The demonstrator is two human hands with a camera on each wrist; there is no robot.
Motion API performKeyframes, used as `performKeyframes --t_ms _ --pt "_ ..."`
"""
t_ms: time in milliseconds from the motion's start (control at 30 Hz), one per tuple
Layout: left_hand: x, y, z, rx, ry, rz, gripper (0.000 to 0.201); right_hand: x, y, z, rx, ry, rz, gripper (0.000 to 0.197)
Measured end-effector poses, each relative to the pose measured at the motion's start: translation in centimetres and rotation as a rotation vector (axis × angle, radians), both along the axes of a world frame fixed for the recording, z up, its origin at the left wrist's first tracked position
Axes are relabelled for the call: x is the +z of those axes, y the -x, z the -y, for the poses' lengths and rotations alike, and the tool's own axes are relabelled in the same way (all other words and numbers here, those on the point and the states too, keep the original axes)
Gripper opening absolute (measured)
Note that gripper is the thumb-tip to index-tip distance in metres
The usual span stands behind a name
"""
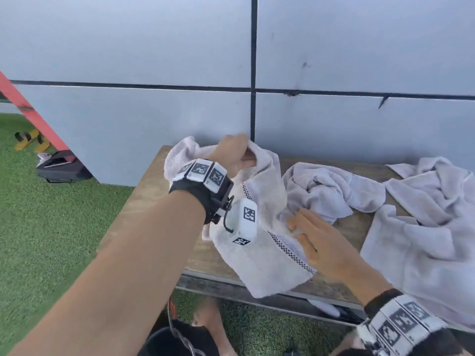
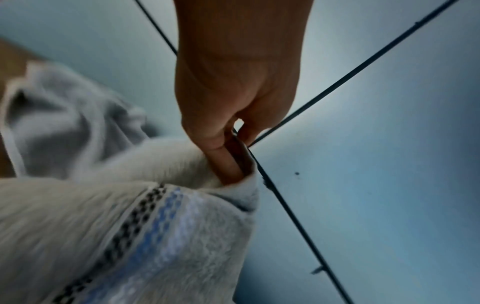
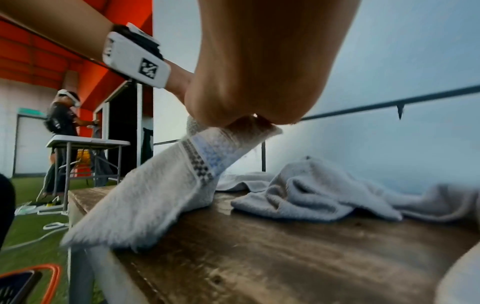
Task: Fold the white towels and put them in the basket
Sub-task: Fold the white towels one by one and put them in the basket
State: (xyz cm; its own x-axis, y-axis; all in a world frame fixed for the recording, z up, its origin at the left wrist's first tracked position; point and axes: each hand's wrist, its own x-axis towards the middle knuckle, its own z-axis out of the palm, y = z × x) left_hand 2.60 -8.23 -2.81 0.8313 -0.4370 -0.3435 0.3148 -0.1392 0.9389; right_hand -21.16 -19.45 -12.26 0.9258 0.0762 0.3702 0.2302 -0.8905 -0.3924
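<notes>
Outdoors, head view: wooden desk (image 1: 154, 191) stands against a grey panelled wall (image 1: 128, 47), artificial grass (image 1: 51, 227) below.

Left hand (image 1: 232, 154), at about 12 o'clock from the desk's near left corner, is raised above the surface. Its fingers (image 2: 226, 164) are curled and pinch the top edge of a white towel with checkered band (image 1: 264, 255). Wrist view confirms thumb and forefinger closed on the cloth.

That towel hangs from the pinch down to the desk; its lower end drapes over the near edge at 6 o'clock. Dark checkered stripe and pale blue band run across it.

Right hand (image 1: 318, 240), at 3 o'clock of the held towel, lies with fingers straight and spread, palm down, pressing the towel near the band. In the right wrist view the fingertips are hidden behind the palm; contact with the cloth is plain.

Second towel (image 1: 331, 191), crumpled, lies on the desk at 1 o'clock from the right hand, just beside the held one. Third towel (image 1: 431, 232), larger and rumpled, lies at 3 o'clock, spilling over the desk's near right edge.

Both wrists carry bands with black-and-white marker tiles (image 1: 203, 170).

Surroundings: yellow sandals (image 1: 32, 140) on the grass at 9 o'clock far left, a dark case (image 1: 64, 170) near them by the wall, a red slanted beam (image 1: 30, 111) above. Right wrist view shows another person (image 3: 63, 115) standing at a folding table (image 3: 88, 142) in the distance.
</notes>
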Motion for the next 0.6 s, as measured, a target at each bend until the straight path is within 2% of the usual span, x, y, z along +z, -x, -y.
performKeyframes --t_ms 67,100,133,167,200,233,267,333,400,433,500,600 --pt "0.4 0.8 1.8 -0.093 0.194 -0.1 0.02 0.8 1.2 1.0 0.031 0.071 0.023 0.027" --pt "0.1 1.2 2.5 -0.229 0.252 -0.132 0.024 1.0 1.6 1.5 0.021 0.092 0.013 0.033" --pt "-0.3 1.7 2.9 -0.412 0.213 -0.085 0.026 1.1 2.0 2.1 -0.002 0.098 -0.013 0.036" --pt "-0.4 2.3 3.1 -0.573 0.05 0.021 0.024 1.2 2.2 2.7 -0.035 0.09 -0.051 0.037" --pt "-0.9 3.0 3.1 -0.67 -0.207 0.215 0.018 1.1 2.5 3.3 -0.069 0.071 -0.083 0.035" --pt "-1.7 3.6 3.0 -0.689 -0.43 0.445 0.02 1.0 2.7 3.8 -0.094 0.046 -0.102 0.031" --pt "-2.3 4.4 2.9 -0.71 -0.554 0.582 0.027 0.8 2.9 4.1 -0.106 0.021 -0.106 0.027" --pt "-3.8 5.5 2.0 -0.861 -0.562 0.565 0.037 0.5 3.2 4.2 -0.102 -0.012 -0.086 0.02" --pt "-4.8 6.6 0.8 -1.063 -0.647 0.468 0.046 0.5 3.4 4.0 -0.123 -0.033 -0.053 0.017" --pt "-5.3 6.8 0.2 -1.14 -0.707 0.485 0.048 0.7 3.3 3.9 -0.15 -0.05 -0.039 0.015" --pt "-5.6 7.2 -1.0 -1.18 -0.74 0.58 0.041 1.0 3.1 3.6 -0.196 -0.084 -0.02 0.011" --pt "-5.2 7.7 -2.7 -1.07 -0.703 0.771 0.02 1.6 2.5 3.1 -0.196 -0.097 -0.02 0.007"
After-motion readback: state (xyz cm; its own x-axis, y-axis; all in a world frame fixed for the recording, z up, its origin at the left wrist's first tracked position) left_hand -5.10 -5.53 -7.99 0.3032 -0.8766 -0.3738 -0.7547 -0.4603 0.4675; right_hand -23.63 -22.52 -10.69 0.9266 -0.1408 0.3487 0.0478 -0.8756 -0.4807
